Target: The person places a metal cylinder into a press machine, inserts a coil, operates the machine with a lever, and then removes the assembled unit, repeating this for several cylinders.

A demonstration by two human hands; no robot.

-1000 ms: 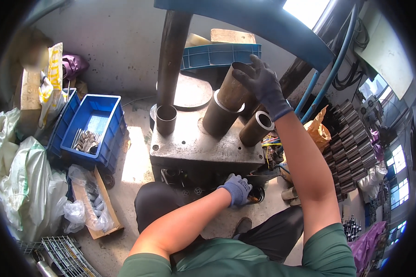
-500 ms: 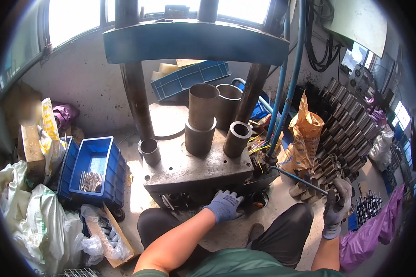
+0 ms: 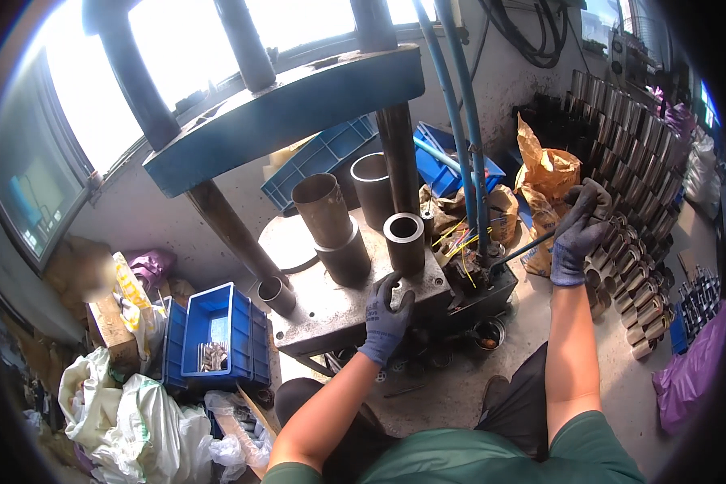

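My left hand (image 3: 387, 321), in a grey-blue glove, is at the front edge of a steel press table (image 3: 343, 319). Its thumb and fingers are apart, and nothing shows between them. Just beyond it stands a short thick-walled steel tube (image 3: 406, 246). My gloved right hand (image 3: 581, 230) is closed around the end of a blue lever (image 3: 527, 248) that slopes down to the base of the press. In the middle of the table a taller tube (image 3: 321, 211) stands, slightly tilted in view, on a thick dark ring (image 3: 347, 262). A small tube (image 3: 277, 296) stands at the left corner.
The blue crossbeam (image 3: 290, 113) of the press spans above the table between steel columns. A blue crate (image 3: 254, 355) with small metal parts and white sacks (image 3: 149, 419) lie left. Stacked metal tubes (image 3: 629, 153), a brown paper sack (image 3: 552, 173) and purple sheeting (image 3: 698, 367) are right.
My left hand has risen from below the table's front edge to its top, by the thick tube. My right hand has moved up with the lever. The whole view has tilted.
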